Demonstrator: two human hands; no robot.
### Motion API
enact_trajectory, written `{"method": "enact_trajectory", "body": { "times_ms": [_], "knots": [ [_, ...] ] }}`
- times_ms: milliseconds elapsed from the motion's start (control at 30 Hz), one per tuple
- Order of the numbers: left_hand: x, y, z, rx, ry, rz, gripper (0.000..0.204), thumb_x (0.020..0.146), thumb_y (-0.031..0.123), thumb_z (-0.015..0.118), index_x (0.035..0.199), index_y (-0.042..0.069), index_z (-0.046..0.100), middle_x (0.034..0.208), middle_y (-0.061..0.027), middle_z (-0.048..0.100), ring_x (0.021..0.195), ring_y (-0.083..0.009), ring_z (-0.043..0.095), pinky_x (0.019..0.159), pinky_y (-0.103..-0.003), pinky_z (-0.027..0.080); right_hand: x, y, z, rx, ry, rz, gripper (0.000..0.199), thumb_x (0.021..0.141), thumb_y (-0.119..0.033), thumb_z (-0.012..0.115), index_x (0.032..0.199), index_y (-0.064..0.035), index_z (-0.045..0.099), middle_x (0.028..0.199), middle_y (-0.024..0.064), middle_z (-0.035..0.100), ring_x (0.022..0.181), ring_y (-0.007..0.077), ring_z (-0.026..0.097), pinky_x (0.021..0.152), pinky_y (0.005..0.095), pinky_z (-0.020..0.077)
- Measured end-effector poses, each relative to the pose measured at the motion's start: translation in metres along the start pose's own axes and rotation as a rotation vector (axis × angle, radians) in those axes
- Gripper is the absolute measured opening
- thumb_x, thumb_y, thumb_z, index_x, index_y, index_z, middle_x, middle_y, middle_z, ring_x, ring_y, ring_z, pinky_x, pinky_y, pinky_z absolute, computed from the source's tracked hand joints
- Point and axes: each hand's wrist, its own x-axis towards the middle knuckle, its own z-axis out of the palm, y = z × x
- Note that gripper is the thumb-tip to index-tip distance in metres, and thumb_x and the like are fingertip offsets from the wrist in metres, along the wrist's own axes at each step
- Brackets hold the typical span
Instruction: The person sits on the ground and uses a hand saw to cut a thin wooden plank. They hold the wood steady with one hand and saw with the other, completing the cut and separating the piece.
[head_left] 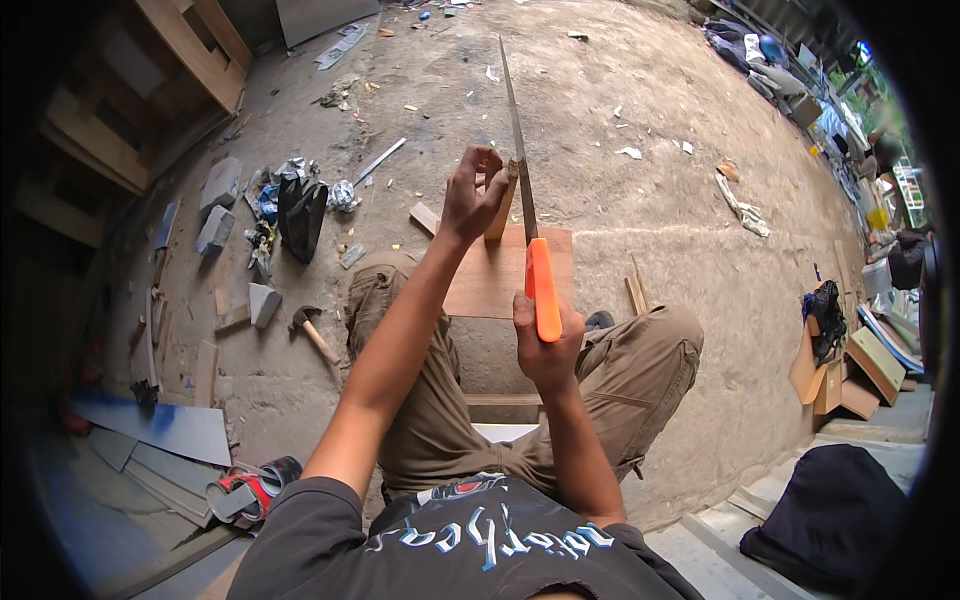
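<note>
My right hand is closed around the orange handle of a hand saw. The saw's long thin blade points away from me and runs along the right side of a piece of wood. My left hand grips that piece from its left side, fingers curled over near its upper end. Whether the teeth are in the wood, I cannot tell. The piece stands over a flat brown board between my knees.
A hammer lies left of my left knee. Beyond it are grey blocks, a black bag and wood offcuts. Wood strips lie by my right knee. Boards lean at the far right; a dark cloth lies at lower right.
</note>
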Motion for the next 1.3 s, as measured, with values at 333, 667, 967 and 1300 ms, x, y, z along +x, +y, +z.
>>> {"method": "enact_trajectory", "body": {
  "times_ms": [333,667,967,1300],
  "knots": [
    [0.008,-0.010,0.027,-0.619,0.133,-0.297,0.016,0.091,0.009,0.057,0.103,0.008,0.047,0.090,-0.0008,0.051,0.081,-0.0077,0.052,0.075,-0.024,0.045,-0.001,-0.009,0.000,-0.024,-0.028,-0.009,0.017,0.089,-0.009,0.070,0.078,0.0010,0.062,0.057,0.0099,0.058,0.047,0.0166,0.056,0.048,0.0309,0.0456],
    [0.007,-0.019,0.038,-0.546,0.066,-0.179,0.021,0.097,0.020,0.061,0.107,0.006,0.051,0.095,-0.0017,0.057,0.084,-0.0069,0.055,0.076,-0.024,0.047,0.003,-0.001,-0.004,-0.011,0.011,0.000,0.016,0.090,-0.010,0.068,0.081,0.0029,0.063,0.059,0.0106,0.056,0.050,0.0166,0.057,0.051,0.0315,0.0460],
    [0.009,-0.043,0.041,-0.126,0.056,-0.040,0.032,0.101,0.029,0.060,0.111,-0.002,0.063,0.095,-0.0053,0.067,0.084,-0.0094,0.059,0.076,-0.026,0.048,0.042,0.019,-0.018,0.205,0.048,0.192,0.022,0.094,-0.013,0.065,0.079,0.0020,0.059,0.058,0.0012,0.049,0.054,0.0083,0.043,0.049,0.0294,0.0355],
    [-0.057,-0.182,0.035,0.103,0.176,-0.480,0.043,0.095,0.042,0.065,0.090,0.000,0.070,0.071,-0.0051,0.068,0.065,-0.0097,0.060,0.060,-0.029,0.047,0.037,0.120,0.029,-0.021,-0.058,0.228,0.029,0.094,-0.023,0.065,0.077,-0.0001,0.061,0.056,0.0027,0.052,0.052,0.0091,0.047,0.049,0.0309,0.0382]
  ]
}}
